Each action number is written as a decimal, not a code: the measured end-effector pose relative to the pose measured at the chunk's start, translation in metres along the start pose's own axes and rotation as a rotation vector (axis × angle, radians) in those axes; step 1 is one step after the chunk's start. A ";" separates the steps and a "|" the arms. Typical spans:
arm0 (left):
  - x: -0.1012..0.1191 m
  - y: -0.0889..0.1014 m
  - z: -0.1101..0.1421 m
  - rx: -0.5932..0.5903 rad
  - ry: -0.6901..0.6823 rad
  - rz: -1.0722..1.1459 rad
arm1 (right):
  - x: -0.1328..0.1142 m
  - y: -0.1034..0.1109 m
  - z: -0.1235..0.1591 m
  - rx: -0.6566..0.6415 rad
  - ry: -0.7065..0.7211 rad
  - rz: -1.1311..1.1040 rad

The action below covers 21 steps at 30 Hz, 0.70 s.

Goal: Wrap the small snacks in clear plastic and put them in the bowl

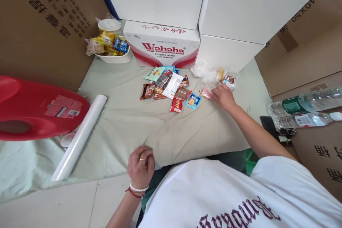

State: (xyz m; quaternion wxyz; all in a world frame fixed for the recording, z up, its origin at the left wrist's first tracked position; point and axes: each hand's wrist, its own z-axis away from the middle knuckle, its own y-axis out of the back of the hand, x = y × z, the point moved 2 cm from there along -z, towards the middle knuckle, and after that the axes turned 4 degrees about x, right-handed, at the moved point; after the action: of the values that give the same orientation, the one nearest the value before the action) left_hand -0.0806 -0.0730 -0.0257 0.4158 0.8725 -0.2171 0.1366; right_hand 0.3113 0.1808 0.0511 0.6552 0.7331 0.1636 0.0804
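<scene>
My right hand (223, 97) reaches out over the pale green cloth (128, 121), fingers curled down on a small pink snack packet (206, 93). Just left of it lies a heap of snack packets (168, 85), with a blue one (192, 100) and a red one (176, 104) nearest me. A crumpled clear plastic bag (205, 73) with a few more snacks lies beyond the hand. My left hand (140, 165) rests with fingers curled on the near edge of the cloth, wearing a ring and a bead bracelet.
A white bowl (114, 57) of snacks sits at the back left beside a Wahaha water carton (162, 44). A roll of clear film (80, 137) and a red jug (34, 108) lie at left. Water bottles (304, 105) lie at right. Cardboard and white boxes ring the area.
</scene>
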 end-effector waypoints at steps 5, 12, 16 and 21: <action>0.039 -0.012 -0.013 -0.177 0.455 0.520 | -0.047 0.011 0.075 0.285 -0.160 -0.633; 0.113 -0.092 -0.065 -0.786 1.295 1.493 | -0.117 -0.003 0.151 0.086 -0.173 -1.128; 0.122 -0.121 -0.089 -0.754 1.332 1.531 | -0.137 -0.009 0.171 -0.075 0.126 -1.025; 0.116 -0.117 -0.093 -0.623 1.339 1.469 | -0.107 -0.005 0.178 -0.054 -0.134 -1.099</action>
State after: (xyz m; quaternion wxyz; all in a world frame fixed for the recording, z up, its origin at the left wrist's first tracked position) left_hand 0.0723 0.0344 0.0020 0.4725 0.1253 -0.4454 0.7501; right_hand 0.2697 -0.0225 0.0334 0.6285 0.5263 0.4777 -0.3159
